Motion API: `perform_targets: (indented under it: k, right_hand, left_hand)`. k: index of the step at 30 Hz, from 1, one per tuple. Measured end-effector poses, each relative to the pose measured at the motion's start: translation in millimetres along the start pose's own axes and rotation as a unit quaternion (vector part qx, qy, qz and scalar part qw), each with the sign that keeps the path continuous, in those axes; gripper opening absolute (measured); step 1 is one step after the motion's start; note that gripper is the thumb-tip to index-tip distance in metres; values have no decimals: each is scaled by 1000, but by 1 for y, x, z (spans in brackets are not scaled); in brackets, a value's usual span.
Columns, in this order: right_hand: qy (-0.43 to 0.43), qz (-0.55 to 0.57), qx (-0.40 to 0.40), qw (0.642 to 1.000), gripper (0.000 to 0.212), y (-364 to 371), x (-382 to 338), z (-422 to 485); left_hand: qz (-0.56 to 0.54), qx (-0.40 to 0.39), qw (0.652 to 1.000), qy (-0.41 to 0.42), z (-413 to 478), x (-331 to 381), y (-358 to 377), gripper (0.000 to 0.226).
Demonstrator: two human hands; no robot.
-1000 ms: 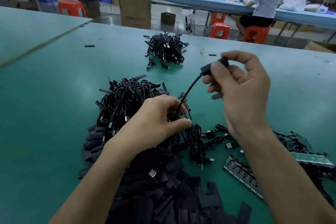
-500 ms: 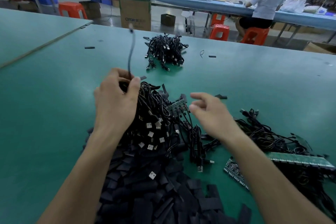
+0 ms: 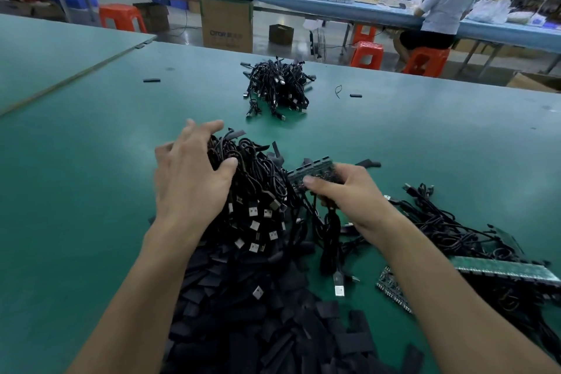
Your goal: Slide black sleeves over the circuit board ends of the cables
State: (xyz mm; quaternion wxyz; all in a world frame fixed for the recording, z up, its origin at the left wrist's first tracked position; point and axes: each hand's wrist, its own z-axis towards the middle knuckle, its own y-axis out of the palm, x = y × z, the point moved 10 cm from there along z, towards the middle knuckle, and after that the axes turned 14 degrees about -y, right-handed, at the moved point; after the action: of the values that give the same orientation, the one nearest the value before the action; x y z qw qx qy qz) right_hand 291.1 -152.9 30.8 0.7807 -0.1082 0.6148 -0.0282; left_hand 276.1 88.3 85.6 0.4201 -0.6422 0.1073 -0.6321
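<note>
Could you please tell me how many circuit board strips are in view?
3. The held strip is in the right hand; a long green strip lies far right among cables; a darker strip lies beside the right forearm. More may be hidden under cables.

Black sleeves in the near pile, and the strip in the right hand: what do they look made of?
Black sleeves: flat, matte pieces, likely soft plastic tubing, perhaps heat-shrink. Strip gripped by the right hand: rigid green board with rows of dark parts, apparently fibreglass circuit board, dull finish.
</note>
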Motion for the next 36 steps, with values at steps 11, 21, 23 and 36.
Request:
perform_targets:
  k: [11,21,23,36]
  right_hand:
    - [-79,221,-33,972,10,9,-48,-18]
    - [-76,295,-87,948,14,26,-63,-21]
    - [-72,295,-102,947,16,27,-62,-22]
    - [-32,290,-49,955,19,2,-61,-19]
  left_hand:
    - [-305,-224,916,133,-54,67,32,17]
    - [-410,-323,849,83,-50,61,46,16]
    - [-410,-345,841,78,-51,59,51,16]
    - [-526,-380,760,41,-44,58,38,10]
